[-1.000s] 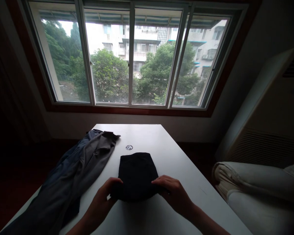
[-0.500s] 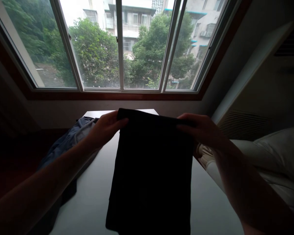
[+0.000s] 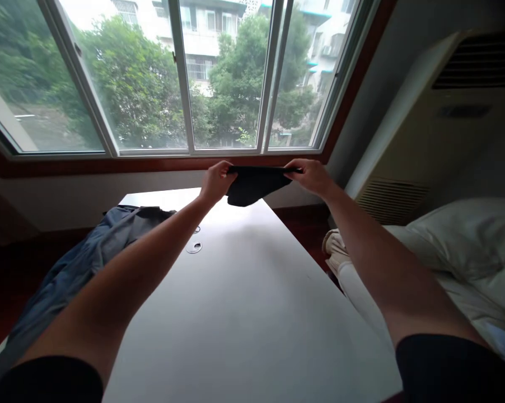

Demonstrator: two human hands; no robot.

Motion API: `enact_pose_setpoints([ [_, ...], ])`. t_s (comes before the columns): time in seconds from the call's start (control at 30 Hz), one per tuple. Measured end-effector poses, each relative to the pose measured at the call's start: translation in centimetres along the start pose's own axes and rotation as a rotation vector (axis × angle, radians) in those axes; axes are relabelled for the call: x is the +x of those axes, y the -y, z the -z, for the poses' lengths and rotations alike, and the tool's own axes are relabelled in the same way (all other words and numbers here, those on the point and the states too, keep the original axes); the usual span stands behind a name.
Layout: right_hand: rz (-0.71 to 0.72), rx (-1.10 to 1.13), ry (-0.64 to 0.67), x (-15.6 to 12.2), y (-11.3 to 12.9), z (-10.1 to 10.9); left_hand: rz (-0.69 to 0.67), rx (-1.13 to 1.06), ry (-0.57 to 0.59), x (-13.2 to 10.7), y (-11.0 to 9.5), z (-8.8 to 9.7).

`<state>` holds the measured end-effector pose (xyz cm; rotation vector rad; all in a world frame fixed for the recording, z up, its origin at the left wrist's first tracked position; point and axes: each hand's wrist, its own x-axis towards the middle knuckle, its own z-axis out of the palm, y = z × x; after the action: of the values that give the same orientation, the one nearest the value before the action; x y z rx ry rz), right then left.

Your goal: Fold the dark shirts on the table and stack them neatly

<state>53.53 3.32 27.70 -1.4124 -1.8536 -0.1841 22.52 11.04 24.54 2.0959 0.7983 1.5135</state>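
Observation:
A black garment (image 3: 255,184) is stretched between my two hands above the far end of the white table (image 3: 244,313). My left hand (image 3: 217,182) pinches its left top corner, and my right hand (image 3: 312,174) grips the right one. The upper edge runs nearly straight from hand to hand. Below it, the cloth looks short and foreshortened, with its lower end swung away from me. What kind of garment it is, I cannot make out. Both arms reach far forward.
Blue and grey clothes (image 3: 80,252) lie along the table's left edge. Round cable holes (image 3: 194,247) show in the tabletop. To the right are a pale padded cover (image 3: 458,252) and a large vented cabinet (image 3: 429,129). A window (image 3: 185,84) spans the wall ahead.
Both hands have moved forward, away from me, with the black garment. Its cloth, hanging long over the table before, now shows only as a short strip, uncovering the tabletop.

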Motion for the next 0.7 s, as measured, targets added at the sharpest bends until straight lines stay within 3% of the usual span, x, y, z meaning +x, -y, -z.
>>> enact_pose_setpoints([
  [0.07, 0.017, -0.093, 0.026, -2.8, -2.3, -1.6, 0.021, 0.188, 0.087, -3.0, 1.7, -2.4],
  [0.13, 0.025, -0.163, 0.099, -7.0, -4.2, -3.4, 0.037, 0.241, 0.188, -7.5, 3.0, -4.7],
  [0.27, -0.022, -0.165, 0.471, -16.6, -7.1, -6.3, 0.034, 0.28, 0.409, -17.0, 4.4, -8.4],
  [0.37, -0.127, -0.043, 0.742, -21.5, -8.6, -6.8, 0.008, 0.291, 0.53, -21.9, 4.5, -10.1],
  [0.43, -0.199, -0.023, 0.788, -22.6, -9.3, -6.6, -0.004, 0.295, 0.567, -23.5, 4.3, -10.7],
  [0.57, -0.281, -0.155, 0.587, -20.9, -8.9, -7.6, -0.039, 0.29, 0.624, -24.3, 3.5, -10.6],
  [0.7, -0.336, -0.266, 0.43, -19.3, -5.0, -12.6, -0.075, 0.293, 0.652, -24.9, 3.0, -9.0],
])
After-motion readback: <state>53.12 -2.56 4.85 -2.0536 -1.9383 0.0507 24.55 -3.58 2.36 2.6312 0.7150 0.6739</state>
